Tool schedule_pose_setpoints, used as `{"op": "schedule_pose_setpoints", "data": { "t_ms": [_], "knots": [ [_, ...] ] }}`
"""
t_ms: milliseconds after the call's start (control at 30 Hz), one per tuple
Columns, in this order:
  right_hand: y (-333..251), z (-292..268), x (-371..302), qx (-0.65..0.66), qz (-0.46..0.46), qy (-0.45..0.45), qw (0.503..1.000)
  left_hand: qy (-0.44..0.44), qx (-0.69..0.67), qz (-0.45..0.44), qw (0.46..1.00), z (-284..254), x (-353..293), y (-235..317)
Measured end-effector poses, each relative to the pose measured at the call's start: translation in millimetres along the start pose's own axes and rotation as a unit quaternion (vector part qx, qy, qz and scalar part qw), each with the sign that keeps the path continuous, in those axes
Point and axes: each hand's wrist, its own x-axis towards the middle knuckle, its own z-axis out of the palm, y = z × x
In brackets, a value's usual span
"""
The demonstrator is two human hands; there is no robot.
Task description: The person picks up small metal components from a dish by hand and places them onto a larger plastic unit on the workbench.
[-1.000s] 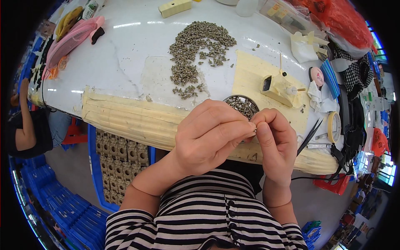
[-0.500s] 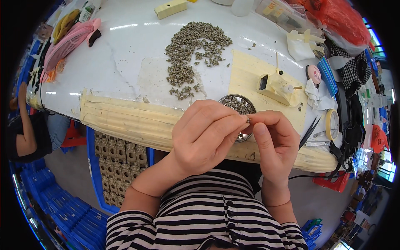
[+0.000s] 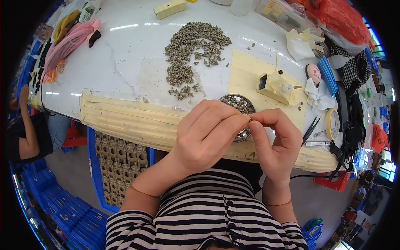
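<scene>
My left hand (image 3: 208,135) and my right hand (image 3: 277,143) meet fingertip to fingertip over the table's front edge. Pinched between them is a tiny metal part (image 3: 249,120), mostly covered by the fingers; both hands are closed on it. Just behind the fingertips stands a round metal dish (image 3: 251,107) holding many small silvery parts, and my left hand hides some of it. Farther back, a large heap of small metal parts (image 3: 196,35) curves across the white tabletop, with a few loose pieces at its near end.
Right of the dish sits a tape-wrapped block (image 3: 277,88) with a thin stick. Black tweezers (image 3: 310,131) and a tape roll (image 3: 332,124) lie at the right. A blue crate (image 3: 95,175) of metal blocks stands below the table. Another person's arm (image 3: 27,121) shows far left.
Both hands have shifted slightly to the right, still pinching the tiny part. At the far left, the other person's hand has risen a little.
</scene>
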Motion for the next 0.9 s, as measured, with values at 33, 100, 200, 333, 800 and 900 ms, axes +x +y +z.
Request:
{"op": "schedule_pose_setpoints", "data": {
  "t_ms": [33, 100, 200, 333, 800, 900],
  "knots": [
    [-1, -1, 0, 0.045, 0.031, -0.005, 0.998, -0.007, -0.009, 0.000, 1.000, -2, 1, 0],
    [-6, -3, 0, 0.133, 0.095, -0.014, 0.986, -0.014, -0.021, 0.003, 1.000, -3, 1, 0],
    [-5, -6, -1, 0.189, 0.127, -0.039, 0.973, -0.016, -0.034, 0.007, 0.999, -5, 1, 0],
    [-3, -6, -1, 0.263, 0.149, -0.068, 0.951, -0.012, -0.068, -0.005, 0.998, -7, 2, 0],
    [-5, 2, -4, 0.327, 0.172, -0.101, 0.924, -0.020, -0.108, -0.031, 0.993, -13, 1, -1],
    [-8, 2, -4, 0.329, 0.178, -0.087, 0.923, -0.015, -0.105, -0.029, 0.994, -13, 1, -1]
  ]
}}
